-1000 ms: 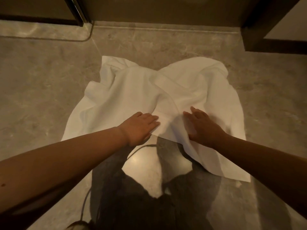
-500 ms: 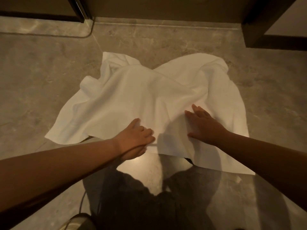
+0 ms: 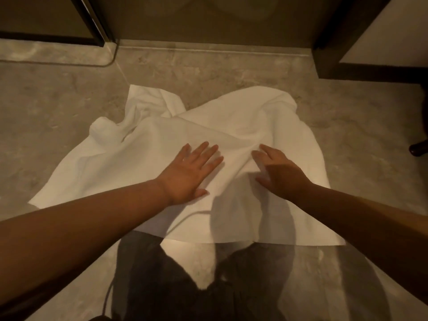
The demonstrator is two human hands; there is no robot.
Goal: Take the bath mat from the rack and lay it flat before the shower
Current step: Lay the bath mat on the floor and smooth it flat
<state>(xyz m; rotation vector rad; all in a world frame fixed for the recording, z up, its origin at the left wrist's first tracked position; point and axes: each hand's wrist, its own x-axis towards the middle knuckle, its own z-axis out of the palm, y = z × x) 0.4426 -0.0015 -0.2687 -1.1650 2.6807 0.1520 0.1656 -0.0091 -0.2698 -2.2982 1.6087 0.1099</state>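
The white bath mat (image 3: 129, 163) lies spread on the grey stone floor, its near half fairly smooth and its far left corner still bunched and folded. My left hand (image 3: 190, 172) rests flat on the middle of the mat, palm down with fingers spread. My right hand (image 3: 275, 172) presses on the mat just to the right, fingers apart and slightly curled over a crease. Neither hand holds any fabric.
A dark-framed glass door (image 3: 92, 22) and a floor threshold (image 3: 208, 50) run along the far side. A dark frame (image 3: 328, 42) stands at the far right. A small dark object (image 3: 418, 150) sits at the right edge. Shadows fall across the glossy floor (image 3: 46, 112) near me.
My left hand let go of the mat's near edge and moved forward onto the middle, flat with fingers spread. The near edge lies further toward me. My right hand stayed pressing on the mat.
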